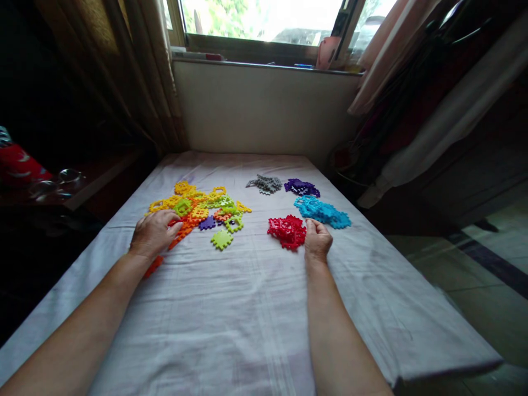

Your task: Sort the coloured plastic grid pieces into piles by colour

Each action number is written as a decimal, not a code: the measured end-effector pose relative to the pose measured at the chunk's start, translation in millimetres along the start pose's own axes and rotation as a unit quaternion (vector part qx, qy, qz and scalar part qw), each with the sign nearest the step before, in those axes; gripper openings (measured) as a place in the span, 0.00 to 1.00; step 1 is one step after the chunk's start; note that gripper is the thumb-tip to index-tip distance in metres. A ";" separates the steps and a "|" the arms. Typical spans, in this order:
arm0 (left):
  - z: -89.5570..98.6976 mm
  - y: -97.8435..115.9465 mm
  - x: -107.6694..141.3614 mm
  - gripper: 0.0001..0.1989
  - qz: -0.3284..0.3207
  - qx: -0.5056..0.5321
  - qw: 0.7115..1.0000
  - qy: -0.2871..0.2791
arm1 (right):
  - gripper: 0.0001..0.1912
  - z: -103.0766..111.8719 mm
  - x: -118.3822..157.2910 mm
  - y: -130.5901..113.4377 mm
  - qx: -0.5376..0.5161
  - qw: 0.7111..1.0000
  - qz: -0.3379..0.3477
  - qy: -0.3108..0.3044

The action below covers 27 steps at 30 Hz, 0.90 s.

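On the left of the sheet, my left hand bends its fingers down over a mixed heap of plastic interlocking pieces. A reddish edge shows between its thumb and fingers. Around it lie yellow pieces, orange pieces and green pieces. A purple piece and a lime green piece lie at the heap's right and near sides. My right hand is closed, fingertips at the right edge of a red pile; what it pinches, if anything, is hidden.
Behind the red pile are a blue pile, a purple pile and a grey pile. A pale sheet covers the table. A windowed wall stands beyond; a dark side surface holds glasses at left.
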<state>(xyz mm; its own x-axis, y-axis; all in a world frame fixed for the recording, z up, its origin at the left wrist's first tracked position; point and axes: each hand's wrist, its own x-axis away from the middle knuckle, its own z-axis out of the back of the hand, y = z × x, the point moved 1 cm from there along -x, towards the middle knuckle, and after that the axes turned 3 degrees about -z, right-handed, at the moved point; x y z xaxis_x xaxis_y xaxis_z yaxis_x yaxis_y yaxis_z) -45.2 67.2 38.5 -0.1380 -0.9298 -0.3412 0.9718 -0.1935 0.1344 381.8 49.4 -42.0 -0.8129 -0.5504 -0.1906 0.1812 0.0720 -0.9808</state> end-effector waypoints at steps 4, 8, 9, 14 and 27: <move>-0.2 47.7 -5.5 0.14 -0.061 0.090 0.994 0.004 | 0.19 0.4 -0.1 -2.4 -0.008 1.000 -0.006 0.011; -13.2 120.7 -7.1 0.11 -0.176 0.163 0.971 -0.010 | 0.20 0.4 0.9 -4.7 -0.023 1.000 -0.021 0.005; -18.3 139.7 -7.7 0.10 -0.202 0.173 0.964 -0.017 | 0.20 0.2 1.1 -5.2 -0.025 0.999 -0.022 0.003; -42.0 219.7 -15.5 0.05 -0.267 0.196 0.943 -0.025 | 0.20 0.0 0.1 -8.9 -0.063 0.997 -0.050 0.013; -50.3 245.6 -20.0 0.09 -0.293 0.153 0.943 -0.039 | 0.21 -0.2 -1.6 -12.7 -0.090 0.989 -0.110 0.036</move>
<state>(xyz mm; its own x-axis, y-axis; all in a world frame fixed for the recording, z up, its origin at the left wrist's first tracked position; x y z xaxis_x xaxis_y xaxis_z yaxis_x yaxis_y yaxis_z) 205.8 54.1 31.6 -0.6591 -0.6534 -0.3724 0.6256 -0.7511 0.2106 380.6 49.5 -29.3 -0.8603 -0.5088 0.0317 -0.1003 0.1079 -0.9891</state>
